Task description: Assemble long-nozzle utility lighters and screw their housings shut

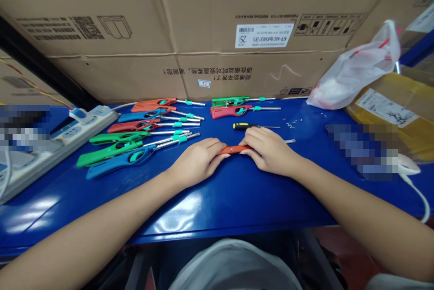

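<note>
An orange utility lighter (233, 150) lies across between both hands, low over the blue table, its metal tip poking out to the right. My left hand (200, 159) is closed on its left end, thumb and fingers pinching the body. Its other end is gripped by my right hand (267, 149), which covers much of the lighter. Just beyond the right hand rests a yellow and black screwdriver (246, 125). Behind that are a red lighter (230, 111) and a green lighter (230, 101), side by side. Several more lighters, among them a blue one (118, 163), lie in a fanned row left.
A white power strip (68, 145) with plugs runs along the left. Large cardboard boxes (135, 73) stand at the back. On the right are a plastic bag (356, 73), a taped carton (410, 100), a blurred dark object (362, 149) and a white cable (422, 195). Small white scraps (293, 122) lie near the screwdriver.
</note>
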The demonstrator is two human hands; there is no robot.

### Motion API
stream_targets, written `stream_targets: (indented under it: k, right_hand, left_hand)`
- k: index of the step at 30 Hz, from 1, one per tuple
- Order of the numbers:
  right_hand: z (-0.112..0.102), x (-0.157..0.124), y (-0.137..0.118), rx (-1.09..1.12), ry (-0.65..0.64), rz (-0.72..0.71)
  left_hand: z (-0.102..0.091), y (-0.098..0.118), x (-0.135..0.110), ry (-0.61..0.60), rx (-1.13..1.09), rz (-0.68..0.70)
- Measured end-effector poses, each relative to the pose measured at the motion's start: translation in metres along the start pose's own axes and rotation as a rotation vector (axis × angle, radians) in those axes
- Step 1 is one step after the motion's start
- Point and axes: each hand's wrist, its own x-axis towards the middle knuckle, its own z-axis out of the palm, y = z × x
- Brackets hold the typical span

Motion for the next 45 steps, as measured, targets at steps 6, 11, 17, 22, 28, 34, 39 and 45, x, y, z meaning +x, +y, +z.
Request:
stream_targets:
  k: [6, 11, 17, 22, 28, 34, 39, 45]
  right_hand:
    - [-0.004, -0.002, 0.007, 0.125, 0.029, 0.050]
    - [-0.010, -0.004, 0.014, 0.103, 0.033, 0.081]
    - [-0.011, -0.004, 0.016, 0.076, 0.039, 0.120]
    - [-0.007, -0.003, 0.011, 0.065, -0.001, 0.044]
    - [0.005, -0.003, 0.008, 0.098, 0.053, -0.039]
    - [0.006, -0.004, 0.007, 0.276, 0.125, -0.001]
    - [0.007, -0.005, 0.005, 0.277, 0.138, -0.018]
    - [0.011, -0.005, 0.004, 0.297, 0.137, 0.017]
  left_hand:
    - [-0.005, -0.005, 0.002, 0.022, -0.013, -0.014]
    - [-0.015, -0.007, 0.003, 0.069, -0.008, -0.007]
    - [-0.015, 0.001, 0.005, 0.123, -0.329, -0.239]
    - [-0.007, 0.009, 0.012, 0.150, -1.009, -0.763]
    - [-0.001, 0.010, 0.013, 0.116, -1.247, -0.819]
    - [0.001, 0.003, 0.005, 0.275, -0.746, -0.292]
    - [0.000, 0.002, 0.004, 0.277, -0.634, -0.199]
    - [0.003, 0.003, 0.005, 0.253, -0.723, -0.307]
